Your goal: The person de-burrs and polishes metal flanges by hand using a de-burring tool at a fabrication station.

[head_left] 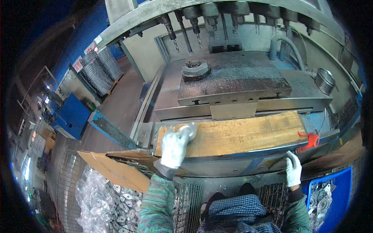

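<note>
I'm looking down at a drilling machine, and the left hand (173, 146), in a white glove, is up on the wooden board (241, 134) that lies across the front of the machine. Its fingers are curled around a shiny metal part (189, 130), grasping it right at the board's left end. The right hand (293, 169), also gloved in white, is lower down, resting against the blue front edge of the machine (233, 155) just below the board's right end; I can't tell whether it is gripping anything there or only leaning. Just above it I see an orange tool (309, 141) lying at the board's right corner, near that hand but apart from it. Farther back, a round metal casting (196, 70) sits on the grey machine table (241, 73), under a row of drill bits (186, 37). Down at lower left there's a wire crate of metal parts (112, 209) with a cardboard flap (112, 169) over its rim, and at lower right a blue bin (338, 198) holds more parts.
</note>
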`<state>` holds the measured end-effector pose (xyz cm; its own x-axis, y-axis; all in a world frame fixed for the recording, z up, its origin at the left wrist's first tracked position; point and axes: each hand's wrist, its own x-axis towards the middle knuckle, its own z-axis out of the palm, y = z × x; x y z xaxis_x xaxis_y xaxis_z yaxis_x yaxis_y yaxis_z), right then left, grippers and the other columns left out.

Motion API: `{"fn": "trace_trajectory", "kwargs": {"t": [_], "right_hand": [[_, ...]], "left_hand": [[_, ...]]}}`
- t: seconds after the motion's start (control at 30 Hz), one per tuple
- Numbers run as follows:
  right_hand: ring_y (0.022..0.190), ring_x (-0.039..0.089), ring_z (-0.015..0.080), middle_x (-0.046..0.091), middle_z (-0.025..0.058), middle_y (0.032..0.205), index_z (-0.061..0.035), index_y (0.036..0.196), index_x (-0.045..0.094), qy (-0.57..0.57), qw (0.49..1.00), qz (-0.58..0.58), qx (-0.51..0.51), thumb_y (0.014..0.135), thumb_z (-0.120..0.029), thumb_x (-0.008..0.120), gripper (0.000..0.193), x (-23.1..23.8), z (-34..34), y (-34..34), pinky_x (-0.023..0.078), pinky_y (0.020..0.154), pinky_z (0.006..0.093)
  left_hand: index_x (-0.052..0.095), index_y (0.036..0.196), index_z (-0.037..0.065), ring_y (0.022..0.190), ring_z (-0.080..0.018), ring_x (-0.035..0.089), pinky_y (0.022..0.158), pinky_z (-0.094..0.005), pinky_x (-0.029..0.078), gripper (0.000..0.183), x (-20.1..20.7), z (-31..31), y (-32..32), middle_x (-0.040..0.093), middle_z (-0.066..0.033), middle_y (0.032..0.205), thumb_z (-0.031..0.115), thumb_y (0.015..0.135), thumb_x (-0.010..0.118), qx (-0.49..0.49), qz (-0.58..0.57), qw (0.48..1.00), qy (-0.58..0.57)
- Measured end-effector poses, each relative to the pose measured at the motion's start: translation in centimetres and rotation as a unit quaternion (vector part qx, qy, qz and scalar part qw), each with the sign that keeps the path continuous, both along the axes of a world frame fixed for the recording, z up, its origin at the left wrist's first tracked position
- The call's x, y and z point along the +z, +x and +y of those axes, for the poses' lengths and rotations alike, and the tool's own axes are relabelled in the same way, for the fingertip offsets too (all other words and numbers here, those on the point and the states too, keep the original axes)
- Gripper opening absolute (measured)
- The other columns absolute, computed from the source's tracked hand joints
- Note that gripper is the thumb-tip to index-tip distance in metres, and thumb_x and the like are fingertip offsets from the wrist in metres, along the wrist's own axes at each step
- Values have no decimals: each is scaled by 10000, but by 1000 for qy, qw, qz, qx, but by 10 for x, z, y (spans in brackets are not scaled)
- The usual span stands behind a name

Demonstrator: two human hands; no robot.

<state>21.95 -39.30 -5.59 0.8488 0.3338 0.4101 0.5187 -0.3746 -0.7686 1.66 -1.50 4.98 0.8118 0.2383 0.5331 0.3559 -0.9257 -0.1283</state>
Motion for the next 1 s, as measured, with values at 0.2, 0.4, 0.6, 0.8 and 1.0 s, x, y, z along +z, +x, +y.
{"fn": "trace_trajectory", "kwargs": {"t": [0.2, 0.4, 0.6, 0.8, 1.0], "right_hand": [[922, 581, 271, 604, 153, 969, 3, 992, 583, -37, 998, -27, 37, 812, -58, 563, 191, 45, 67, -7, 442, 832, 332], [937, 582, 255, 601, 163, 979, 21, 1038, 563, -47, 998, 48, 12, 824, -57, 556, 228, 51, 71, -12, 444, 845, 325], [1043, 461, 215, 485, 130, 1147, 24, 1261, 353, 189, 922, 187, -282, 747, -24, 633, 587, -31, -8, 76, 356, 926, 317], [860, 536, 154, 557, 59, 1026, -31, 1215, 423, 241, 862, 298, -331, 737, -160, 692, 563, -42, -26, 147, 441, 750, 296], [914, 534, 148, 557, 66, 1090, -25, 1208, 445, 367, 867, 80, -328, 809, -172, 618, 459, 3, 6, 125, 424, 797, 285]], "left_hand": [[593, 934, 65, 594, -291, 551, 541, -390, 438, 265, -12, 33, -1, 566, -108, 631, 41, 679, 524, -66, 37, 996, -41], [601, 880, 94, 644, -298, 536, 594, -421, 426, 206, 3, 19, 1, 541, -107, 631, 66, 700, 505, -19, 22, 994, -109], [619, 887, 107, 708, -293, 554, 630, -412, 430, 181, -6, 22, -2, 573, -109, 701, 116, 757, 492, 17, 50, 991, -125], [659, 888, 159, 686, -286, 584, 624, -415, 445, 184, 19, 9, 7, 604, -103, 706, 241, 812, 513, 76, 66, 981, -163], [667, 872, 180, 742, -290, 607, 672, -405, 467, 196, 12, 7, 3, 635, -107, 794, 292, 815, 516, 107, 42, 968, -224]]}}
